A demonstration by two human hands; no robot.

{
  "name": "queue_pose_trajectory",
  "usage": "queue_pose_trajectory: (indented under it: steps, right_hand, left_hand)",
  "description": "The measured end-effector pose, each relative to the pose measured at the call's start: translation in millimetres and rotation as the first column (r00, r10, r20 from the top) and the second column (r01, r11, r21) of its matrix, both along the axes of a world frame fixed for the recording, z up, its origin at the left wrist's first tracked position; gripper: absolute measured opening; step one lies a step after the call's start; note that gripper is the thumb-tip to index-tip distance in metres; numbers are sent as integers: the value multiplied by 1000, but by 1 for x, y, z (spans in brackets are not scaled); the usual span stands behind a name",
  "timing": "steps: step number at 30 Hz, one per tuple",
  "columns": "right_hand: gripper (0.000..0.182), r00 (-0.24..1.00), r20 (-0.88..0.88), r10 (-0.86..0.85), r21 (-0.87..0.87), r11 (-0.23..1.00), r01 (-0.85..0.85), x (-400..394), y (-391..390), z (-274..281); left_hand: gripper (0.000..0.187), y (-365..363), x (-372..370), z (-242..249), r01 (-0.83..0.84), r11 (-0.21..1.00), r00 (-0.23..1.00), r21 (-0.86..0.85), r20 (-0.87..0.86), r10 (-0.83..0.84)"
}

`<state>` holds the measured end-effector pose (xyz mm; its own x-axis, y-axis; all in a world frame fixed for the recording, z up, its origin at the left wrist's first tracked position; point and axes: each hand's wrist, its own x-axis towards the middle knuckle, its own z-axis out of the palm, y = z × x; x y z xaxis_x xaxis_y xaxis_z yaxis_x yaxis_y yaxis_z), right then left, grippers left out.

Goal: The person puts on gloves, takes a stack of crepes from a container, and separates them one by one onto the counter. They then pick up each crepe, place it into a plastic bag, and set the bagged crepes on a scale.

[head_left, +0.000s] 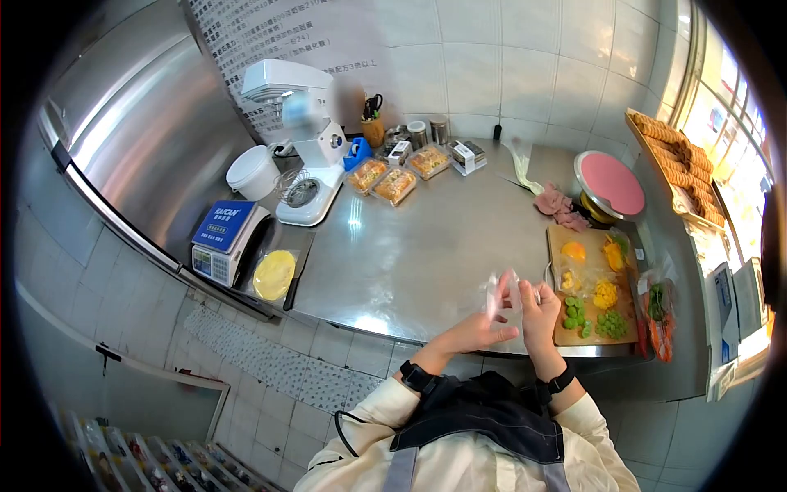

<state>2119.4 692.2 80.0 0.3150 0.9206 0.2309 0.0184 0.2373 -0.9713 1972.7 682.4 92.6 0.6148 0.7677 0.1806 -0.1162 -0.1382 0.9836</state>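
Note:
My left hand (479, 330) is raised over the front edge of the steel counter, its fingers pointing up and its thumb held apart. A thin, clear piece of plastic (504, 297) lies over or against those fingers; whether it is a glove or a bag I cannot make out. Beside it, my right hand (538, 318) pinches the plastic, fingers bent. Just right of that hand is a wooden cutting board (594, 334) bearing cut green grapes (575, 316), chopped green fruit (611, 325), diced yellow fruit (605, 293) and an orange-yellow fruit half (573, 252).
A stand mixer (311, 139), scale (225, 238) and yellow round (274, 275) stand left. Packed boxes (395, 186) sit at the back. At right are a pink-topped turntable (613, 184), a pink cloth (560, 207), bagged produce (659, 316) and a tray of rolls (676, 164).

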Motion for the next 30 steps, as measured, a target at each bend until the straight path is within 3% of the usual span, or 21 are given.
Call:
queue_pose_trajectory:
  steps: [3,4,6,7,8,9,11,13,15,16,17,19,21,23,24,25,27,28,29,30]
  right_hand:
    - [39,994,-34,101,-131,986,-104,0,-4,-8]
    - [39,978,-138,155,-84,982,-168,-5,-8,-1]
    - [38,981,-124,150,-96,982,-162,-9,-9,0]
    - [38,981,-118,157,-105,980,-169,-6,-7,-3]
    - [38,980,64,189,-149,973,-178,2,-5,-18]
    - [38,984,66,168,-148,976,-157,5,-5,-19]
    - [39,851,501,157,61,975,-216,3,-8,-22]
    - [41,846,486,217,-2,969,-247,2,-13,-2]
    - [45,928,141,345,-240,921,-306,2,-17,9]
    - [47,928,122,353,-265,912,-313,7,-16,2]
    - [47,932,121,342,-271,915,-300,11,-15,-1]
    - [48,977,42,209,-108,973,-204,18,-13,-3]
    - [37,978,-43,206,-134,969,-210,30,-9,-3]
    - [34,960,232,-155,283,955,86,34,-9,12]
    - [52,962,245,-123,356,934,28,38,-13,24]
    - [52,961,241,-136,357,933,43,40,-18,41]
    - [53,694,720,18,121,981,-150,41,-25,68]
    - [35,646,761,63,88,976,-199,41,-21,63]
    - [35,647,761,49,94,978,-185,44,-18,55]
    - [27,743,620,250,-76,963,-260,47,-15,46]
  left_hand:
    - [91,0,6,-4,-153,985,987,82,67,148]
    - [91,1,8,-12,-142,986,988,81,74,137]
    - [67,4,8,-33,-289,956,956,-54,-76,284]
    - [67,3,7,-34,-269,962,961,-52,-72,265]
    - [55,3,3,-34,-269,961,962,-60,-73,264]
    - [42,4,0,-31,-269,961,962,-69,-74,264]
    - [31,4,-2,-25,-239,970,970,-33,-59,237]
    - [23,6,-3,-22,-350,937,922,13,-172,347]
    - [17,9,-2,-21,-373,927,924,-37,-107,368]
    - [16,12,-2,-19,-418,908,902,11,-115,417]
    - [17,14,-3,-18,-462,885,877,57,-120,466]
    - [14,20,-9,-18,-419,906,899,68,-108,424]
    - [14,24,-10,-8,-391,920,916,-4,-104,388]
    - [15,26,-6,5,-406,914,897,22,-183,403]
    - [16,27,-4,9,-394,905,863,162,-274,425]
    - [17,27,-2,13,-362,883,817,298,-355,455]
    - [17,26,3,29,-285,892,820,351,-393,417]
    - [16,26,6,37,-217,891,815,400,-428,391]
    - [16,25,8,41,-204,891,821,405,-426,381]
    - [13,23,9,43,-133,887,826,443,-445,346]
